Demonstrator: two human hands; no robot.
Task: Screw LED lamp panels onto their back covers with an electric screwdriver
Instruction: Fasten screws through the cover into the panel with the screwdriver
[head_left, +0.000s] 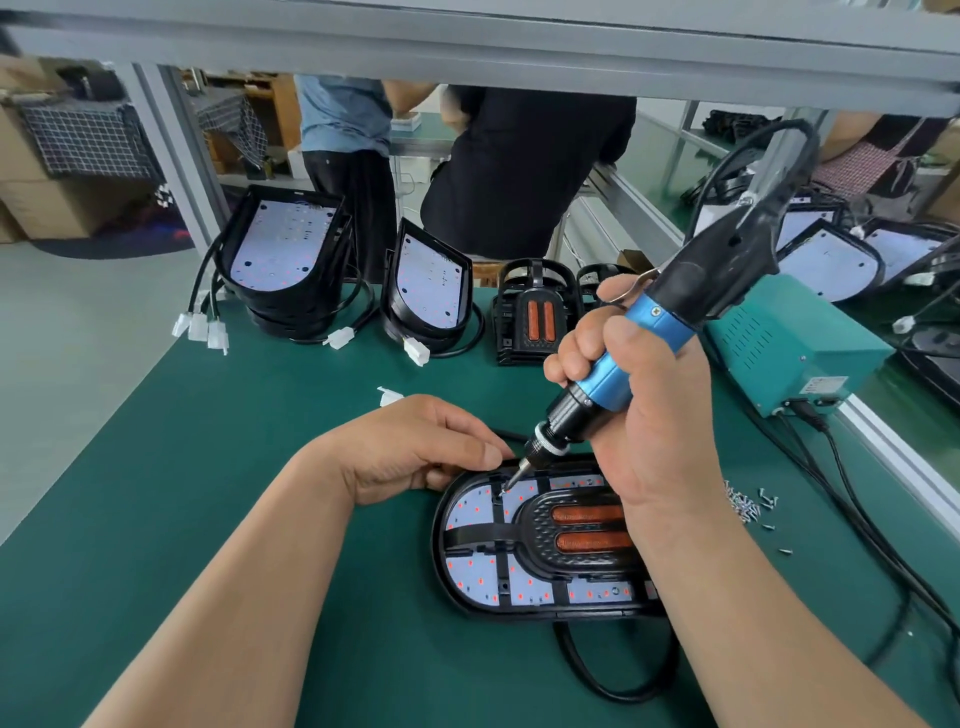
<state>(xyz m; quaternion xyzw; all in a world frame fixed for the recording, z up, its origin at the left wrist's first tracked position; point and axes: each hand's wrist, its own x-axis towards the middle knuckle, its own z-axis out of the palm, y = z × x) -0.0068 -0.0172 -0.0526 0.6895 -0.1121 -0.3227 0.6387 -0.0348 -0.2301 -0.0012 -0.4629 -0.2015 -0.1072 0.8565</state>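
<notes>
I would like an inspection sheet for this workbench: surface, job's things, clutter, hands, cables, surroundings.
Surface: green mat, no damage seen.
Job's things: LED panel lies flat in its back cover; electric screwdriver bit touches a screw point on it; finished lamps stand behind.
Clutter: loose screws lie right of the cover.
Hands: left hand pinches the back cover's rim; right hand grips the electric screwdriver.
Cables: black cable loops from under the cover; leads run from the teal power box.
Surroundings: two people stand beyond the mat; cardboard boxes at left.
</notes>
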